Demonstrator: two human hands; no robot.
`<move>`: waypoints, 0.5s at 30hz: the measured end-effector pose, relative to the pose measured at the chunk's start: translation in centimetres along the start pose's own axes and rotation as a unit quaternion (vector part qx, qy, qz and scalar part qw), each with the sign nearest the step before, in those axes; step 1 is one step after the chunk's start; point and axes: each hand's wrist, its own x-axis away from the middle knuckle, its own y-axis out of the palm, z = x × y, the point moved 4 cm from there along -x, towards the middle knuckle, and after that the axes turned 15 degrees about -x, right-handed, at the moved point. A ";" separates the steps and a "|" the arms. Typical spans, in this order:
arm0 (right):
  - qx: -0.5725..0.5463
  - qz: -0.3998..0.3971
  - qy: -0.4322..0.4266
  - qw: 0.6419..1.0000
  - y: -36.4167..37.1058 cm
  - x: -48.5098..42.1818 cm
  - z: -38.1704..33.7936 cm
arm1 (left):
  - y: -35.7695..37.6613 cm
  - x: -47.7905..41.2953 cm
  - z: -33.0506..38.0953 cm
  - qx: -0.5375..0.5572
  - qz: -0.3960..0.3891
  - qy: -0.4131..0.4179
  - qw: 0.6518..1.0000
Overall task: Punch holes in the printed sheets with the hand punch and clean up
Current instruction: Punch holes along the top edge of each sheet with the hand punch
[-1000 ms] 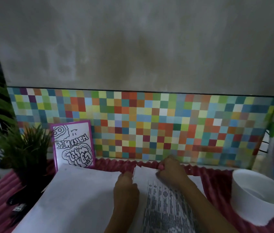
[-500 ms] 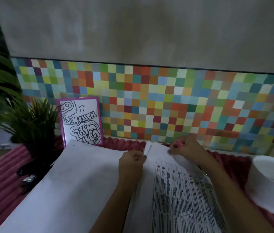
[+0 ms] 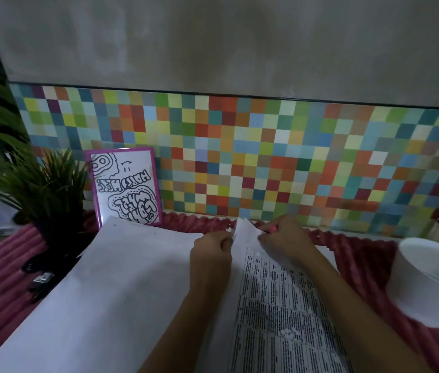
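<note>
A printed sheet (image 3: 280, 305) with dense table text lies on the pink ribbed mat, its far edge lifted between my hands. My left hand (image 3: 210, 254) pinches that top edge from the left. My right hand (image 3: 285, 240) is curled over the same edge, and a small pink object, apparently the hand punch (image 3: 272, 229), peeks out from its fingers. Most of the punch is hidden by the hand. A larger blank white sheet (image 3: 119, 286) lies to the left, partly under my left forearm.
A white paper bowl (image 3: 428, 281) stands at the right on the pink mat (image 3: 361, 259). A potted plant (image 3: 46, 189), black cables (image 3: 41, 278) and a pink-framed drawing (image 3: 125, 187) sit at the left. A coloured tile wall (image 3: 266, 157) closes off the back.
The view has shifted, so everything sits more to the right in frame. Both hands stay at the sheet's far edge, and its corner now stands up a little between them.
</note>
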 end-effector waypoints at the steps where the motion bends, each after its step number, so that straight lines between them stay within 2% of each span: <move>1: 0.001 0.012 -0.001 1.000 0.0 0.0 -0.1 | 0.0 0.0 0.0 -0.004 0.001 0.006 1.000; 4: 0.001 0.027 0.007 1.000 -0.2 -0.2 -0.2 | 0.2 -0.1 -0.2 0.008 -0.006 0.005 1.000; 7: -0.011 0.008 0.004 1.000 -0.4 -0.3 -0.3 | 0.4 0.0 0.1 0.043 -0.041 0.007 0.998; 12: -0.048 -0.031 -0.021 0.998 -1.5 0.2 -1.7 | 0.4 0.0 0.7 0.162 -0.124 -0.014 0.979; 15: -0.075 -0.033 -0.020 0.996 -2.0 0.3 -1.8 | 0.9 0.5 1.2 0.134 -0.177 0.012 0.975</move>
